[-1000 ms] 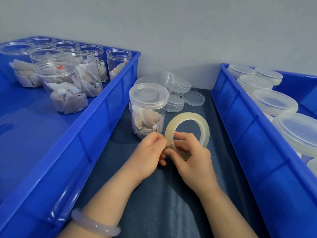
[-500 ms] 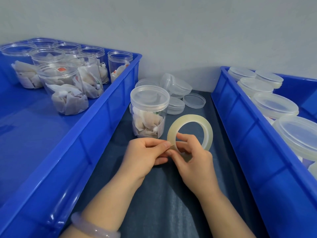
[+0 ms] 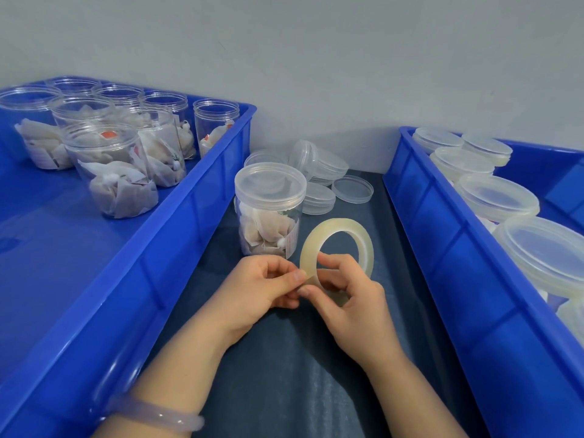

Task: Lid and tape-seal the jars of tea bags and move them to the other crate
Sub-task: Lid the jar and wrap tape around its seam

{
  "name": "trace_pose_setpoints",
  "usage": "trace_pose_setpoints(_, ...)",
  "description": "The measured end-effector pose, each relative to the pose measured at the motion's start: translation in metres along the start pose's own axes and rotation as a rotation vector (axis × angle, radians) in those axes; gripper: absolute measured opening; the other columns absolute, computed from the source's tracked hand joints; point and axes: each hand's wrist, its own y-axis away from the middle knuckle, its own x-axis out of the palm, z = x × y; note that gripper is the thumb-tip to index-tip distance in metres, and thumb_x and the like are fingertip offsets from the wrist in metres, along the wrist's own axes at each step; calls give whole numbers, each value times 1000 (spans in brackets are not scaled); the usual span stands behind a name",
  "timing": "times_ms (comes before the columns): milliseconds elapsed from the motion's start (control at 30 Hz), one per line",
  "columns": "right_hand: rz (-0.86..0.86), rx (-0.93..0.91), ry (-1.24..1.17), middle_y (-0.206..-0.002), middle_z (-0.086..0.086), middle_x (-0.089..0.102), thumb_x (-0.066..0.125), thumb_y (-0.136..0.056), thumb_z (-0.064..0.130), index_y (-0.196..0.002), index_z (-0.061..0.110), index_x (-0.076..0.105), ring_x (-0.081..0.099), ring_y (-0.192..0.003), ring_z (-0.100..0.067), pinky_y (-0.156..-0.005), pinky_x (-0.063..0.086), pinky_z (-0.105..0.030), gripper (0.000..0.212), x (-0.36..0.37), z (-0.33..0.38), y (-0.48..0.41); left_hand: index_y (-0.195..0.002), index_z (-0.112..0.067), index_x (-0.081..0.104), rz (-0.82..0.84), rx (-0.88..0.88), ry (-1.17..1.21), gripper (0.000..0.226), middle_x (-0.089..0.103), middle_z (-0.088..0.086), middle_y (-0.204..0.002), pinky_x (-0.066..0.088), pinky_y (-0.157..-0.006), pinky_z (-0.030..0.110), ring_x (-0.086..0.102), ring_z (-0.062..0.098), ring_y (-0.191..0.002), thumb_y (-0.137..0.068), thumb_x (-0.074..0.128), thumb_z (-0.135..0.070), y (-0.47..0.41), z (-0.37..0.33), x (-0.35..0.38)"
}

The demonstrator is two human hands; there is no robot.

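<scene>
A clear jar of tea bags [image 3: 268, 216] with its lid on stands on the dark cloth between two blue crates. Just in front of it my right hand [image 3: 347, 298] holds a roll of clear tape [image 3: 338, 245] upright, fingers through its hole. My left hand [image 3: 262, 286] pinches the roll's near edge with thumb and fingertips, where the tape end seems to lie. The left crate [image 3: 177, 235] holds several open jars of tea bags [image 3: 117, 172]. The right crate [image 3: 442, 254] holds several lidded jars [image 3: 499, 197].
Several loose clear lids [image 3: 328, 181] are piled behind the lidded jar, against the grey wall. The dark cloth [image 3: 300, 374] runs between the crates toward me. A pale bangle [image 3: 158, 415] is on my left wrist.
My left fingers have shifted along the tape roll's near edge and now pinch it. The roll and my right hand have barely moved.
</scene>
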Motion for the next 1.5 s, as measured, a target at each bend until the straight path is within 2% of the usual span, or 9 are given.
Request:
trace_pose_setpoints(300,-38,-45,86,-87,25,68,73,-80,23,-97,54,50,65,-86,-3,-78,49,-20,42,2,3,0,-82,-2,55,95,-58,60,16,48,5,-65,40,-49,18,43,7,-50,-96,47,-6,2,-4,2)
trace_pose_setpoints(433,-60,-49,105,-87,11,72,74,-81,20,-101,42,53,67,-91,-7,-79,52,-29,36,1,1,0,-89,-2,52,117,-61,133,15,51,-1,-63,37,-46,19,41,6,-51,-98,40,-5,6,-6,8)
trace_pose_setpoints(633,-67,-9,102,-90,10,72,73,-82,17,-101,46,50,67,-92,-9,-81,53,-35,41,0,2,0,-88,-2,56,57,-41,102,15,57,4,-71,47,-48,22,50,9,-55,-97,46,-8,5,-5,12)
trace_pose_setpoints(733,-60,12,124,-92,9,71,72,-83,21,-98,50,50,65,-93,-8,-80,52,-27,40,-1,0,1,-98,1,65,-22,-19,96,14,65,8,-71,51,-51,20,58,9,-57,-91,59,-10,3,-2,14)
trace_pose_setpoints(833,-58,42,135,-93,8,70,70,-84,23,-102,42,55,63,-96,-10,-77,48,-18,30,3,-3,1,-89,-4,72,-145,-10,109,8,67,6,-66,51,-52,17,59,6,-55,-86,66,-8,3,1,19)
trace_pose_setpoints(1067,-52,1,287,-75,38,52,70,-84,21,-109,26,60,55,-88,-15,-69,38,-7,27,8,-4,-1,-67,-13,73,-349,1,114,15,67,0,-56,51,-49,16,60,2,-50,-80,73,-5,3,3,23)
trace_pose_setpoints(1167,-71,0,222,-81,31,59,73,-82,19,-107,26,61,60,-91,-14,-73,41,-6,29,6,-2,1,-70,-8,73,-265,-60,180,6,67,2,-58,51,-49,16,61,3,-50,-75,75,-5,3,-1,17)
trace_pose_setpoints(1267,-89,-1,95,-87,17,66,76,-79,19,-99,44,55,64,-93,-2,-76,46,-9,38,4,2,2,-61,-10,74,-147,-128,245,7,67,3,-59,51,-48,16,59,3,-49,-58,76,-15,4,-4,10)
trace_pose_setpoints(1500,-79,-33,-53,-87,26,69,76,-75,17,-97,45,54,65,-83,6,-70,43,-5,42,-1,5,0,-74,-5,66,12,-174,289,19,63,1,-56,49,-45,16,52,2,-43,-60,70,-18,3,-4,5)
